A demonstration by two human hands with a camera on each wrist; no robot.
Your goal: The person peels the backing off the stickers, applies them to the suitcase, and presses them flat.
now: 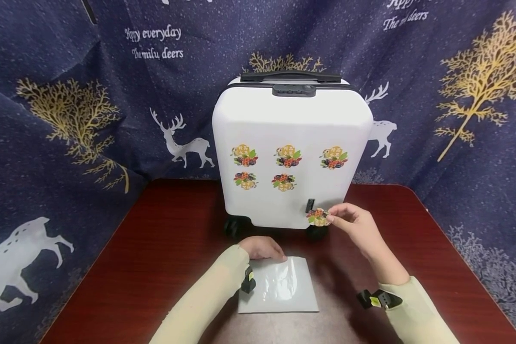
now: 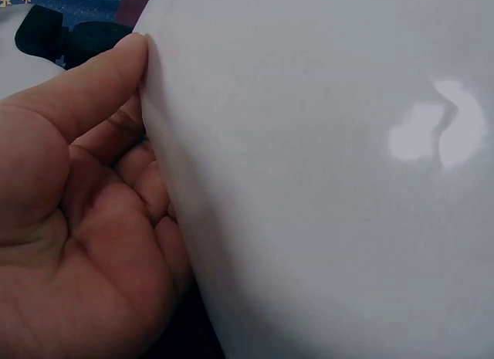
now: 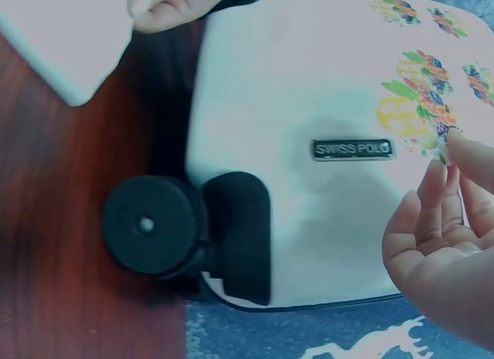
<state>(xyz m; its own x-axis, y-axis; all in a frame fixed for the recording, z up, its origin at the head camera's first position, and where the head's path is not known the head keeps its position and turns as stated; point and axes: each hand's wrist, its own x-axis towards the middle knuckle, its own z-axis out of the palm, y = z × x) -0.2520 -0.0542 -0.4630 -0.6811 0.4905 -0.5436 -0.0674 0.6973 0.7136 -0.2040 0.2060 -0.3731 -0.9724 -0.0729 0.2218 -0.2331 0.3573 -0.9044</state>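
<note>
My right hand (image 1: 357,224) pinches a fruit-patterned sticker (image 1: 318,217) by its right edge between thumb and fingers. The sticker overlaps the lower right front of a white suitcase (image 1: 292,112), just below its small dark name plate (image 1: 310,205). In the right wrist view the plate (image 3: 353,149) reads SWISS POLO, and the held sticker (image 3: 407,121) lies beside it. Lower down, my left hand (image 1: 262,247) grips the far left edge of a glossy white sheet (image 1: 275,296); its thumb and fingers pinch that edge in the left wrist view.
Several matching stickers (image 1: 288,156) sit in two rows on the suitcase front. The suitcase stands on black wheels (image 1: 236,225) on a dark red table (image 1: 172,229). Behind it hangs a blue cloth (image 1: 155,95) printed with deer and trees. Each wrist carries a small black camera (image 1: 248,280).
</note>
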